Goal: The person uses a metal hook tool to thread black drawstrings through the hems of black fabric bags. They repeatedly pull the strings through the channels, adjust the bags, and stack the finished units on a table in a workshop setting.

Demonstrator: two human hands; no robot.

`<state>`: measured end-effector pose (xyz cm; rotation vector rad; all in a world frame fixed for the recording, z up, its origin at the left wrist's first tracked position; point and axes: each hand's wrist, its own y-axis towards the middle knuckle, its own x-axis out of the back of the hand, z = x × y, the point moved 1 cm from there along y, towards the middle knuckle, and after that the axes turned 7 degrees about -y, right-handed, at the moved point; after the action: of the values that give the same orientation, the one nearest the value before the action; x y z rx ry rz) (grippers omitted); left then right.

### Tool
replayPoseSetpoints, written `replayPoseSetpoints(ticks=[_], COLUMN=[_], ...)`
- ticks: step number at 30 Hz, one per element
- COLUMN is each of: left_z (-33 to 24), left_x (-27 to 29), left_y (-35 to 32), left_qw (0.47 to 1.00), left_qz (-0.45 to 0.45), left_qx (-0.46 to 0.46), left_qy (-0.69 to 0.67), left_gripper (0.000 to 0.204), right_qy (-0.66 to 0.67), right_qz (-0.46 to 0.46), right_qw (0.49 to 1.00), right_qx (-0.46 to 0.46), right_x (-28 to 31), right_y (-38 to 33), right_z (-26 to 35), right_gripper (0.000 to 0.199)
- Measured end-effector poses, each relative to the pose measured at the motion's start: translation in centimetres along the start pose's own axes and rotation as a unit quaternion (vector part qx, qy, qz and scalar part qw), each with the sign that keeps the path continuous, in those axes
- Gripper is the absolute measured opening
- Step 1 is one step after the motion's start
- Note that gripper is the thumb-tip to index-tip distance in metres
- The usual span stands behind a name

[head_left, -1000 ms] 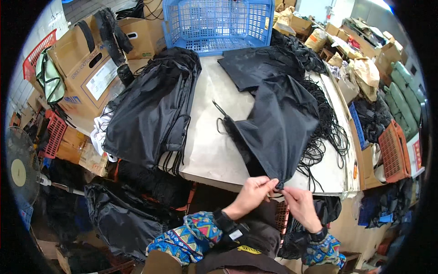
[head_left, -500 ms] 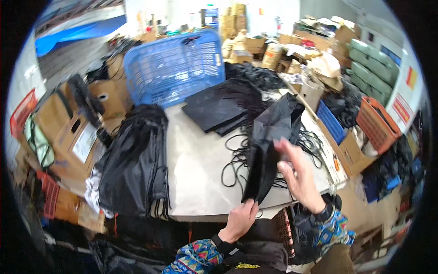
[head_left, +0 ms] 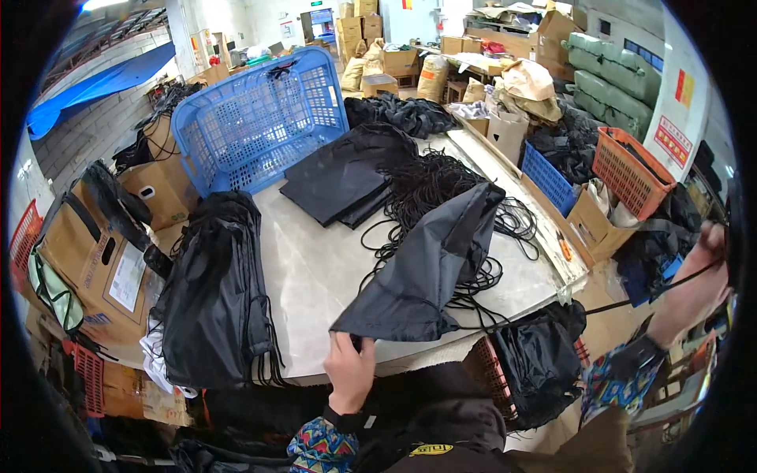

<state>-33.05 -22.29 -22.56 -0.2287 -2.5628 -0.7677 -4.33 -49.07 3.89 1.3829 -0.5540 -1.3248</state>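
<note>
A black drawstring bag [head_left: 418,276] lies slantwise on the pale table [head_left: 303,260], its lower edge at the table's front. My left hand [head_left: 351,370] pinches the bag's near-left corner between thumb and fingers. From the opposite corner a black cord [head_left: 607,310] runs taut to the right. My right hand [head_left: 698,276], far out past the table's right side, is closed around that cord; its fingers are partly lost at the dark rim. Beyond and under the bag spreads a tangle of loose black cords [head_left: 430,181]. Flat black bags [head_left: 339,177] are stacked behind it.
Black bags with dangling cords [head_left: 213,299] are heaped at the table's left. A blue plastic basket [head_left: 260,118] leans at the back. Cardboard boxes [head_left: 102,252] flank the left; an orange crate [head_left: 635,173] stands right. An orange-handled tool [head_left: 564,246] lies near the right edge.
My right hand has moved from above the bag far to the right, drawing out a cord. The left hand has shifted left, and the bag now lies spread flatter. The view has turned right.
</note>
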Motion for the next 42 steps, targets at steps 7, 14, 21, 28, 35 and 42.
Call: replayPoseSetpoints(ticks=[7, 14, 21, 28, 35, 42], left_z=[-5.2, -1.4, 17.7, 15.5, 19.2, 39.1], left_x=[-1.5, 9.9, 27.0, 26.7, 16.1, 13.2], left_y=[6.6, 12.1, 2.5, 3.2, 19.3, 28.5], left_qw=[0.980, 0.871, 0.804, 0.857, 0.929, 0.925], left_qz=[-0.049, -0.473, -0.555, -0.435, 0.018, 0.129], left_qx=[-0.182, -0.017, 0.110, 0.025, 0.204, 0.145], left_qy=[-0.064, -0.135, -0.182, 0.273, 0.309, 0.326], left_gripper=[0.033, 0.031, 0.026, 0.055, 0.065, 0.073], right_qy=[-0.074, -0.238, -0.022, 0.114, 0.060, -0.330], right_qz=[0.065, 0.478, 0.648, 0.673, 0.697, 0.822], right_qw=[0.984, 0.821, 0.746, 0.721, 0.700, 0.453], right_qx=[-0.147, -0.201, -0.153, -0.117, -0.145, -0.102], right_x=[-2.1, 0.3, -8.4, -16.3, -15.7, -10.1], right_y=[-8.2, -12.5, -28.8, -34.4, -35.2, -31.4], right_z=[-1.2, -3.4, 0.9, 6.2, 3.8, -2.6], right_gripper=[0.032, 0.024, 0.019, 0.012, 0.011, 0.018])
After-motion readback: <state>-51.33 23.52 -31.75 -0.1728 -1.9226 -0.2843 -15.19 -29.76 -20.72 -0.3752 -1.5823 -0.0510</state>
